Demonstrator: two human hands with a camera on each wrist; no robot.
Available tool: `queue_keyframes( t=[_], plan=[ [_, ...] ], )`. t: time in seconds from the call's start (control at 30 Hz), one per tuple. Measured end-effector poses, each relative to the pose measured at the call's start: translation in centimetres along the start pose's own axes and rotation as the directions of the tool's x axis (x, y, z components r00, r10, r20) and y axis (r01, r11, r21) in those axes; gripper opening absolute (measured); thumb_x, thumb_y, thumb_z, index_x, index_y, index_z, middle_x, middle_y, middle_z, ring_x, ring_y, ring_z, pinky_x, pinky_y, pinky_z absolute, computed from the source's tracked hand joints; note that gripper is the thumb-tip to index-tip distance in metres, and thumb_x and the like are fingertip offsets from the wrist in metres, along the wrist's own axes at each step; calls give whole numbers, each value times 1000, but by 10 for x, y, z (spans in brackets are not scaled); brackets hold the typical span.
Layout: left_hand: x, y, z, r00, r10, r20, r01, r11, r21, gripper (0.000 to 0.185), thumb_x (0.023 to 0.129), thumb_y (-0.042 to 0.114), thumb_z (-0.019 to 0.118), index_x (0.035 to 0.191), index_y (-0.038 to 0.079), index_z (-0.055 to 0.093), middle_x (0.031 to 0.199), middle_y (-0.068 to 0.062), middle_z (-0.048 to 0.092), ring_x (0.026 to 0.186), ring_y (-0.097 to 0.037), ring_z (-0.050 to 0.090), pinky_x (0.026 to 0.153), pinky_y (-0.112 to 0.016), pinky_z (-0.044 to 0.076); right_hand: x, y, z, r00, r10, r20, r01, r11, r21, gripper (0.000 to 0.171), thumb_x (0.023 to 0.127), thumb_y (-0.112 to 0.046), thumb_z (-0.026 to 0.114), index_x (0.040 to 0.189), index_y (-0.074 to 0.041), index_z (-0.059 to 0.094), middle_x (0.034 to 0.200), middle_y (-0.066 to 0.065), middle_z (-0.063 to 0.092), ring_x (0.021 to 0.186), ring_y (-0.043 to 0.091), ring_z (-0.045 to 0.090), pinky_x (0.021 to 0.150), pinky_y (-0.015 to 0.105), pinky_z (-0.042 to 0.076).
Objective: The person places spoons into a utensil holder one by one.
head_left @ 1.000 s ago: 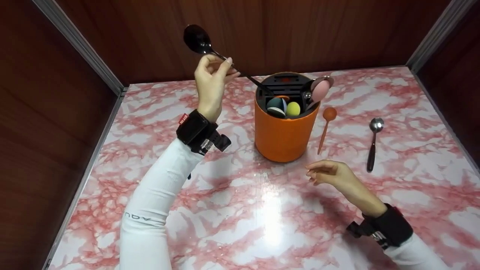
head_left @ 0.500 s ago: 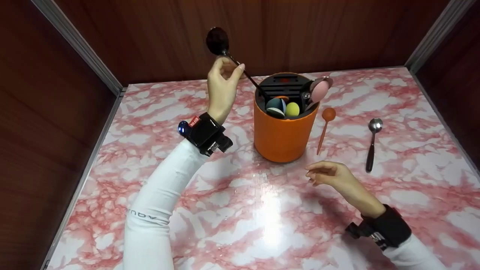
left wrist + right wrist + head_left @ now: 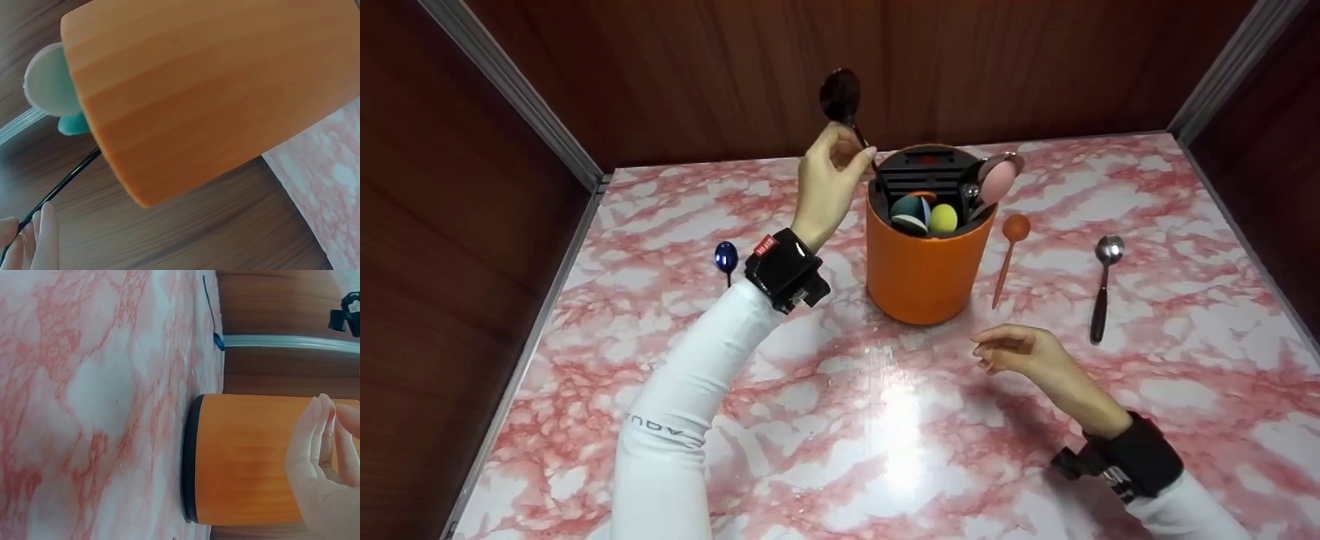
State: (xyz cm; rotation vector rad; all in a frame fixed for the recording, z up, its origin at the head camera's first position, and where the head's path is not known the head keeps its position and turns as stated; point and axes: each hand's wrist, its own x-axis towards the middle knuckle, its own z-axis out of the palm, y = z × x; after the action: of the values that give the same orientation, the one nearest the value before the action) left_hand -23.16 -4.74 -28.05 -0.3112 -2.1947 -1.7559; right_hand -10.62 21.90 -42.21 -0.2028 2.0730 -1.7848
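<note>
My left hand [image 3: 826, 184] pinches a long black spoon [image 3: 840, 96] by its thin handle, just below the bowl. The spoon is tilted, bowl up, and its handle runs down into the left side of an orange utensil holder [image 3: 926, 277] with a black slotted insert. In the left wrist view, fingertips [image 3: 46, 228] close on the dark handle beside the holder's rim. My right hand [image 3: 1024, 352] hovers in front of the holder to the right, fingers loosely bent and holding nothing. A teal spoon [image 3: 911, 210], a yellow spoon [image 3: 943, 218] and a pink spoon [image 3: 997, 182] stand in the holder.
Right of the holder, an orange spoon [image 3: 1016, 227] lies on the marbled table [image 3: 825, 450]. Farther right is a metal spoon [image 3: 1108, 250] with a dark handle. A blue spoon [image 3: 726, 256] lies left, partly hidden by my left arm. Brown wood panels [image 3: 1035, 67] enclose the table.
My left hand has moved right and slightly down with the black spoon, which now stands steeper at the holder's left side. The blue spoon has come into sight. My right hand stays put.
</note>
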Motion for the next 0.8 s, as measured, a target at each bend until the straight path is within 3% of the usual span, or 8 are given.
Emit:
queue_keyframes(
  t=[0.13,0.37,0.53,0.8],
  plan=[
    [-1,-5,5,999,-30,43,32,999,-31,8,85,-1,60,84,-2,52,81,-9,57,66,-11,58,66,-24,59,0,1,-1,1000,5,11,-5,1000,13,33,91,-18,58,117,2,57,97,-9,66,86,10,64,80,22,55],
    [-4,-12,12,993,-70,95,69,998,16,9,86,0,60,91,-6,55,86,-12,58,71,-11,57,66,-21,58,0,2,-2,1000,-1,16,0,1000,30,33,91,-17,57,118,3,56,98,-9,67,86,9,63,80,23,55],
    [-7,-17,16,988,-91,123,90,996,12,11,86,-2,59,94,-8,55,86,-12,58,70,-12,58,67,-21,59,-1,2,-3,1000,-9,22,9,1000,29,27,91,-16,57,115,-3,60,97,-10,67,85,7,63,79,23,55],
    [-9,-22,16,990,-49,130,33,992,121,17,83,2,65,96,-8,62,92,-22,67,76,-23,64,67,-17,56,-2,2,-4,1000,15,16,-15,1000,23,26,91,-18,57,114,-7,60,100,-7,66,88,6,62,81,24,55]
  ],
)
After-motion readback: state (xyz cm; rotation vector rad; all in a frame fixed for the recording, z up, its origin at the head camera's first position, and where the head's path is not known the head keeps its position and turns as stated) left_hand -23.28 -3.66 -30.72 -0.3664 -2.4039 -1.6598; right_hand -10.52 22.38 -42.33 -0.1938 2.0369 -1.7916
